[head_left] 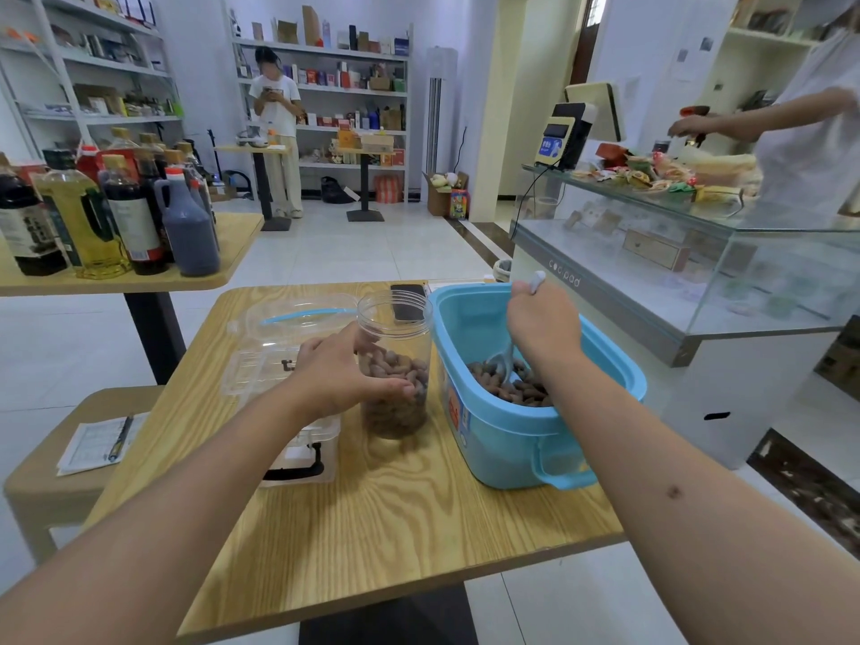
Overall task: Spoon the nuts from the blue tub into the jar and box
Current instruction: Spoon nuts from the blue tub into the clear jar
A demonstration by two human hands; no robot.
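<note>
where the wooden bench [395, 514] carries them, brown oblong nuts [512, 388] lie low in the blue tub [512, 439], right side. clear jar [395, 365] beside it, upright, about half full. clear box [298, 439] left, contents unclear. left hand [344, 370] fingers curled round jar. right hand [542, 321] grips spoon [505, 360], bowl among nuts.
</note>
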